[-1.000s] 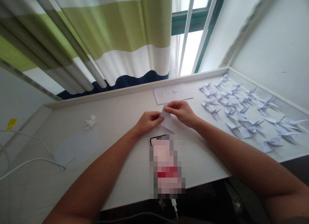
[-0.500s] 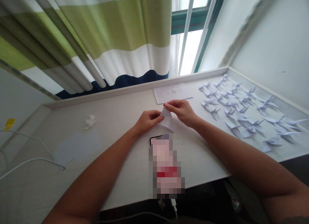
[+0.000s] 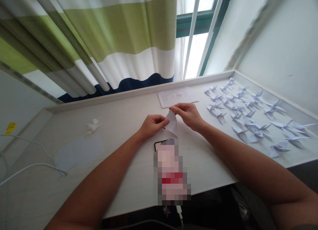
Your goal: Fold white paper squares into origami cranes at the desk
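Observation:
Between my two hands is a folded piece of white paper point(image 3: 172, 125), held up above the table with a pointed top and a wider lower edge. My left hand point(image 3: 154, 124) pinches its left side between thumb and fingers. At the top corner, my right hand point(image 3: 186, 115) grips the paper with thumb and forefinger. Just below the paper lies a phone point(image 3: 171, 170), its screen blurred out, with a white charging plug point(image 3: 179, 209) at its lower end. Many folded paper cranes point(image 3: 248, 112) stand on the table to the right of my right hand.
A printed sheet or booklet point(image 3: 177, 96) lies behind my hands. On the left of the white table point(image 3: 119, 124) are flat white paper sheets point(image 3: 79, 150), a crumpled tissue point(image 3: 92, 126) and a white cable point(image 3: 37, 164). A raised rim point(image 3: 139, 91) runs along the back, below the curtain.
Both hands keep their hold on the paper, which is tilted very slightly differently. The whole view has shifted down a little; nothing else visibly differs.

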The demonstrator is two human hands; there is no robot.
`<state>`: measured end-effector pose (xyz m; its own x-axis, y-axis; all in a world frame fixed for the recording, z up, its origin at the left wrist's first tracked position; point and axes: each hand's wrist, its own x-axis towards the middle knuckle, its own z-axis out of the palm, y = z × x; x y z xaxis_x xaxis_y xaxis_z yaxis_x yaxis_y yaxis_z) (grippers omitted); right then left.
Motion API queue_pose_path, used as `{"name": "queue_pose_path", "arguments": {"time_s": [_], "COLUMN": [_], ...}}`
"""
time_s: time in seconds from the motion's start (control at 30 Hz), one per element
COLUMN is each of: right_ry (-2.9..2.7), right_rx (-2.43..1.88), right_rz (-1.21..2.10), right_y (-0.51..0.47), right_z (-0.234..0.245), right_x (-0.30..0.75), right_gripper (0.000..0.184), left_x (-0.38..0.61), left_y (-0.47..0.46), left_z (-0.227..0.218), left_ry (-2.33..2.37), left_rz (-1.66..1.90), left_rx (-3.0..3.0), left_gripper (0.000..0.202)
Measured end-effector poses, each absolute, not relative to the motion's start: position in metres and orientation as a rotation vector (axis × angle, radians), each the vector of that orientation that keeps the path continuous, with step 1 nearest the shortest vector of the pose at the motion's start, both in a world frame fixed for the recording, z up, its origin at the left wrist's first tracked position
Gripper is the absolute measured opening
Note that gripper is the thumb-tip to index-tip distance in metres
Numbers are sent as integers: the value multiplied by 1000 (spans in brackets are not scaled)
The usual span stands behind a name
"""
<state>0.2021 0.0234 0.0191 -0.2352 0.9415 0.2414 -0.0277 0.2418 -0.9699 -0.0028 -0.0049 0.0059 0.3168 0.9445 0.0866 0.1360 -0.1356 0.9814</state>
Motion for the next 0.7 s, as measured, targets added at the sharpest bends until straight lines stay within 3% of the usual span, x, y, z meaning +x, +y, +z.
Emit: {"name": "queue_pose_path", "arguments": {"time_s": [0.17,0.37,0.7], "right_ry": [-1529,-1569,-1700], "right_rx": [-896,-873,-962], "right_rz": [1127,1222,999], "right_y": [24,24,20], "right_z": [22,20,18], "right_x": [203,202,201], "right_gripper": [33,49,53], "left_x": [-3,-2,-3], "left_y": [-5,-4,-5], "left_z": [6,2,5], "left_ry": [1026,1032,1043], "left_rz": [964,1063,998], "left_rx": [1542,1469,1489], "left_gripper": [41,38,38]}}
